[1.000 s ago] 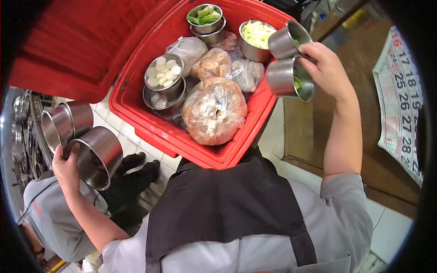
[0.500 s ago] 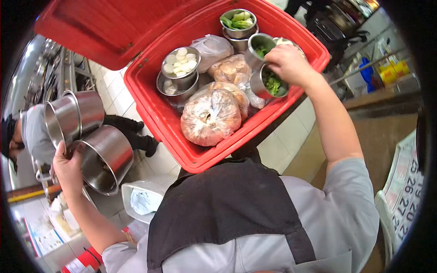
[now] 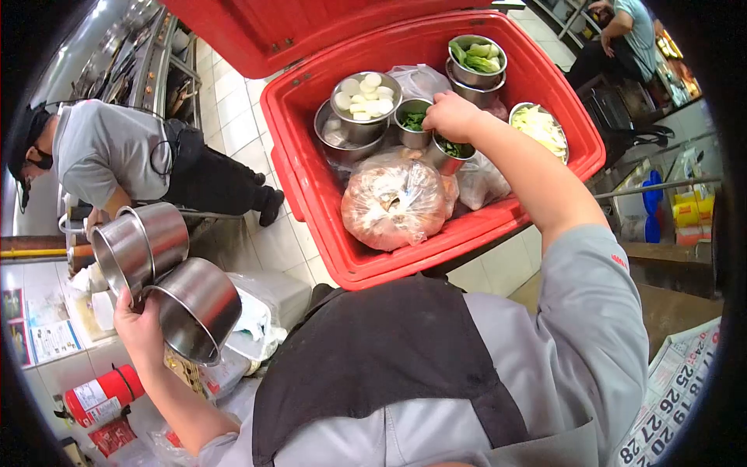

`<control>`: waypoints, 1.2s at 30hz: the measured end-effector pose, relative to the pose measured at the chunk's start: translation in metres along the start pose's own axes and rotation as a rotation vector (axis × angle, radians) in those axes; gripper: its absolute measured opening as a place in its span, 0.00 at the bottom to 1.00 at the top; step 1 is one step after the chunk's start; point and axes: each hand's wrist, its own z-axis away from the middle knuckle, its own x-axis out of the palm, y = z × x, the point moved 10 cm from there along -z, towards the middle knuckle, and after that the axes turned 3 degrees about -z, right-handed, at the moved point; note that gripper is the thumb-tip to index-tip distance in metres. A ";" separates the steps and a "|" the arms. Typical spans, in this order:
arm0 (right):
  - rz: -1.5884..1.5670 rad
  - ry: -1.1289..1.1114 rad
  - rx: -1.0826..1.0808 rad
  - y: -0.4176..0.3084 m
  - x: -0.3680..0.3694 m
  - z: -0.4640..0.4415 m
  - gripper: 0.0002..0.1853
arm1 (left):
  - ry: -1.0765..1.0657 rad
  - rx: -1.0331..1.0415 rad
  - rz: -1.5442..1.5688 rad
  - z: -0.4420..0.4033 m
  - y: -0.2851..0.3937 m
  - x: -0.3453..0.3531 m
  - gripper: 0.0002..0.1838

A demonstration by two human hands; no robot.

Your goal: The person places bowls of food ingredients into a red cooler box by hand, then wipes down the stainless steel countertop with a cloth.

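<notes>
My left hand (image 3: 142, 325) pinches the rims of several empty-looking steel pots (image 3: 208, 300), held tilted beside the cooler. My right hand (image 3: 457, 118) is closed at the touching rims of two small steel cups of chopped greens, an upright one (image 3: 413, 139) and a tilted one (image 3: 450, 162); its fingertips are partly hidden. Both cups are inside the red cooler (image 3: 315, 247), behind a knotted clear plastic bag (image 3: 394, 204) of brownish food. To their left, a steel bowl of white round slices (image 3: 364, 97) sits on another bowl.
In the cooler's back right, a bowl of leafy greens (image 3: 476, 58) is stacked on another; a bowl of pale shreds (image 3: 538, 131) stands at the right. A co-worker (image 3: 117, 148) bends at the left; another person (image 3: 629, 39) is at upper right. A fire extinguisher (image 3: 101, 395) is lower left.
My right hand has moved the two cups of greens leftward, away from the bowl of pale shreds toward the sliced white pieces. My left hand still holds the pots. The view has shifted.
</notes>
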 end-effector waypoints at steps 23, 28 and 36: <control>-0.335 0.169 0.209 0.040 0.033 0.014 0.15 | -0.055 0.098 0.023 -0.026 0.023 0.025 0.11; -0.380 0.365 0.476 0.087 -0.024 0.087 0.17 | -0.094 0.249 -0.060 -0.041 0.091 0.045 0.13; -0.196 0.788 0.564 0.086 -0.140 0.262 0.12 | -0.484 0.587 0.026 -0.052 0.273 0.242 0.13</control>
